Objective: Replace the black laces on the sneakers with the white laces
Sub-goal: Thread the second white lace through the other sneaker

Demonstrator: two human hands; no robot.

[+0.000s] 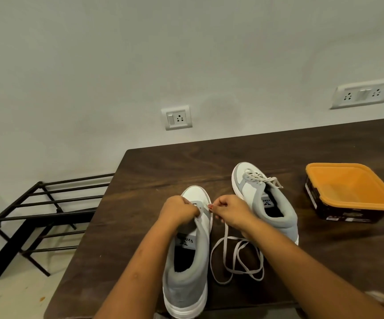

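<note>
Lower centre, near sneaker (186, 272) on the table (324, 261), left hand (178, 210) fingers curled, pinching the white lace (237, 261) at its eyelets, right hand (231, 211) pinching the lace tip, slack looped beside the far sneaker (255, 194).

Sneakers, two: lower-centre sneaker (186, 288), mid-right sneaker (253, 192). White laces, two: tied lace (263, 180), loose lace (232, 237). Orange tub (347, 187), one.
</note>
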